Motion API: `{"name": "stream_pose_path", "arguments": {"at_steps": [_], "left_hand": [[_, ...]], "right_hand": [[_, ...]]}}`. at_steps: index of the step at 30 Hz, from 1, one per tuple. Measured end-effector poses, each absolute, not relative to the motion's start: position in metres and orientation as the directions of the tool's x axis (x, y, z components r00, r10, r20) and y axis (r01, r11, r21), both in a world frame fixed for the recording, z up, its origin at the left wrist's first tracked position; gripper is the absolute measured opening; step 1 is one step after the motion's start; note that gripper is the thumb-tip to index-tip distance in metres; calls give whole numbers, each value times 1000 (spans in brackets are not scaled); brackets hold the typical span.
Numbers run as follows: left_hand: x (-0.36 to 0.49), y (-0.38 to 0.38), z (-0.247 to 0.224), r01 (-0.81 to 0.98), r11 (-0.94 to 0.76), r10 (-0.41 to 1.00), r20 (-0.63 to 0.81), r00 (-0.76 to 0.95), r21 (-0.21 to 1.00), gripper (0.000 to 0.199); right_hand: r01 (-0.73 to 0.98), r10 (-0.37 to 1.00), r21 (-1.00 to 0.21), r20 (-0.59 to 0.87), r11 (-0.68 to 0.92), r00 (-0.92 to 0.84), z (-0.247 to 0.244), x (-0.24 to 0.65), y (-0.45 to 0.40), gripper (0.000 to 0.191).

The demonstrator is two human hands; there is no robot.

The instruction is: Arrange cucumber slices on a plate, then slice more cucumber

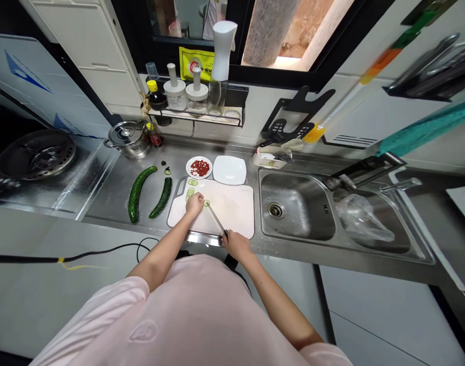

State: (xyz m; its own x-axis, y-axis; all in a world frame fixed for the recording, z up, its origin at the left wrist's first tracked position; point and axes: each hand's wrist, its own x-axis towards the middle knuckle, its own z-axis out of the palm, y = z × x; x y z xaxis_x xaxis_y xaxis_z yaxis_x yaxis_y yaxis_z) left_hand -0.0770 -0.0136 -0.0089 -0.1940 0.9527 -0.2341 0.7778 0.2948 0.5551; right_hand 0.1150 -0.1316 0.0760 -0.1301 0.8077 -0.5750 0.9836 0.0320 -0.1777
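On the white cutting board (232, 203), several thin cucumber slices (190, 192) lie in a row near its left end. My left hand (194, 203) is beside them with its fingers drawn together; whatever it may hold is too small to make out. My right hand (237, 245) is closed round the black handle of a knife (217, 218). The blade points up and left, and a single cucumber slice (207, 203) is at its tip. Left of the board lie two whole-looking cucumbers, a curved one (136, 195) and a shorter one (163, 198).
Behind the board stand a plate of chopped red pieces (199, 168) and a white square plate (229, 170). A steel pot (129, 140) is at the back left, a frying pan (36, 152) further left. The sink (297, 208) adjoins on the right. A jar rack (202, 118) hangs above.
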Motion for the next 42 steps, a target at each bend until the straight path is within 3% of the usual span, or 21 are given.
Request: {"name": "stream_pose_path", "arguments": {"at_steps": [24,42], "left_hand": [[-73,-20,-5,794,289,956,-208,-208,535,22],[-73,-31,-13,816,181,983,-105,-148,549,23]], "right_hand": [[984,808,-177,-577,13,-115,74,127,-148,38],[975,845,-222,-526,-28,-96,62,137,-156,42]]}}
